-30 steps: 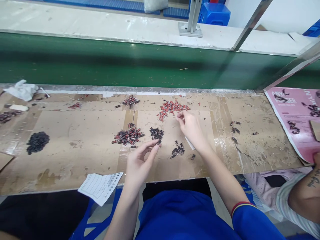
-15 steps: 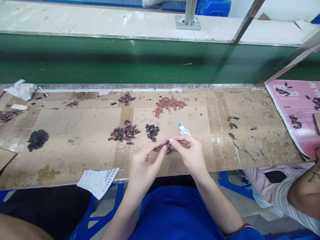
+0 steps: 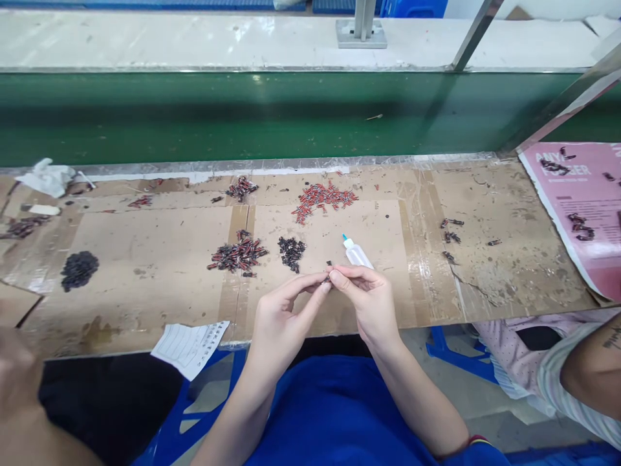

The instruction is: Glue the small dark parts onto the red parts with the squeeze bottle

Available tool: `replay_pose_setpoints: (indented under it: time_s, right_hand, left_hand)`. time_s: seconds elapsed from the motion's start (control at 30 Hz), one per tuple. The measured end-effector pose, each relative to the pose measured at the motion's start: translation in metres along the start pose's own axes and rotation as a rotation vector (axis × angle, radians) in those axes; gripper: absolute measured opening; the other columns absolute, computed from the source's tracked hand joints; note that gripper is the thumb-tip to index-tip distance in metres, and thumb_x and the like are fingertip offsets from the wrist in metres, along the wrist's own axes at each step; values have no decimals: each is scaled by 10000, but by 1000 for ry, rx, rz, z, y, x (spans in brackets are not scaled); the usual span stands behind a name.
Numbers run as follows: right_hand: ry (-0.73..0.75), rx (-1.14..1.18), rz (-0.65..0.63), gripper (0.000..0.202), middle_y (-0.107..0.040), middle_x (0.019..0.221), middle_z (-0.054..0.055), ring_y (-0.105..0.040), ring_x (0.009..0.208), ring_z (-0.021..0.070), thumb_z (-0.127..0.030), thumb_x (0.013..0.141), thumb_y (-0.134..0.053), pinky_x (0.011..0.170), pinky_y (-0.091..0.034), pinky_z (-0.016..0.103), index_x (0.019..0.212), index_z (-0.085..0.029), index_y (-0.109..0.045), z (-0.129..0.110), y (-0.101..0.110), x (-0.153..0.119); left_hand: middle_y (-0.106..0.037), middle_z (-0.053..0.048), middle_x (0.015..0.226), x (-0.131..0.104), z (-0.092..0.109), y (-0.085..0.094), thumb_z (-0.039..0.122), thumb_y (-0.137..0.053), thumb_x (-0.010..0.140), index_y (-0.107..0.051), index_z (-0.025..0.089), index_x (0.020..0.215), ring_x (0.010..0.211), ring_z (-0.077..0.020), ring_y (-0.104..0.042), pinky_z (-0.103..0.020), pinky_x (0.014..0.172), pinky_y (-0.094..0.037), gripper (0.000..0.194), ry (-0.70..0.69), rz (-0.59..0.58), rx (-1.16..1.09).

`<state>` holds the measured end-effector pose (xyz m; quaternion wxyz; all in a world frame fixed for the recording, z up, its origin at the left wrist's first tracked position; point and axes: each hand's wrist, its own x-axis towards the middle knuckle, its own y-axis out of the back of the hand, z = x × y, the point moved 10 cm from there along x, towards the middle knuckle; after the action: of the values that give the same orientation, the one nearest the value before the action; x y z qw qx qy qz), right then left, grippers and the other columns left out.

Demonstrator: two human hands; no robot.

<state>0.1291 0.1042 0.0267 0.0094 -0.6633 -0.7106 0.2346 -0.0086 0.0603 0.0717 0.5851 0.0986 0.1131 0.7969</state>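
Part (image 3: 328, 279) in fingers (image 3: 343, 283), axis unclear

A cardboard-covered table (image 3: 160, 259) runs left to right before a person, whose left hand (image 3: 284, 317) and right hand (image 3: 376, 303) meet over its near half, a small part (image 3: 328, 280) between their fingertips. Just beyond the right hand lies a bottle (image 3: 359, 254). Beyond the left hand sits a compact pile (image 3: 292, 254), with a wider pile (image 3: 239, 253) to its left and a spread-out pile (image 3: 324, 199) behind it, to the right. At far left lies another heap (image 3: 79, 270). Nearer, a paper slip (image 3: 191, 348) overhangs the front edge. At far right, loose parts lie on a printed sheet (image 3: 601, 262).
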Motion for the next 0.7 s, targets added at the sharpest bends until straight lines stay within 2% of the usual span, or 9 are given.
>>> replay_pose_setpoints:
  time_s: [0.23,0.47,0.53,0.6,0.7]
  right_hand:
    - [63,15,58,149,-767,800,34,-728,821,235,-336,610,-840,821,-606,418,698,-250,-756,-5,6,-4]
    - [6,41,8,153,-768,806,22,-724,834,221,-322,612,-833,826,-595,399,717,-245,-752,4,10,-1]
    - [57,0,28,145,-765,813,22,-723,810,213,-323,638,-814,810,-594,388,739,-243,-747,1,16,-3]
    - [143,-67,100,127,-760,829,28,-717,801,207,-319,685,-781,800,-589,379,769,-235,-735,-8,27,-5]
    - [259,-198,239,147,-747,853,47,-704,819,205,-309,724,-749,813,-572,375,831,-215,-714,-24,56,-3]
  left_hand:
    - [-762,-54,905,1,-1,-6,313,-681,796,-751,195,890,814,-187,-710,-307,796,-591,167,20,11,-57]
    - [-745,-55,881,5,-5,-15,312,-647,812,-724,177,885,810,-181,-687,-299,787,-572,171,28,-29,-52]
    - [-742,-60,885,7,-5,-26,308,-633,822,-710,175,880,820,-181,-687,-294,784,-569,165,23,-62,-70]
    - [-741,-65,912,9,-5,-43,311,-607,844,-688,176,899,841,-176,-692,-290,795,-565,166,9,-136,-106]
    - [-730,-78,996,12,-2,-67,323,-632,836,-599,190,1110,929,-185,-692,-311,850,-546,307,-42,-250,-122]
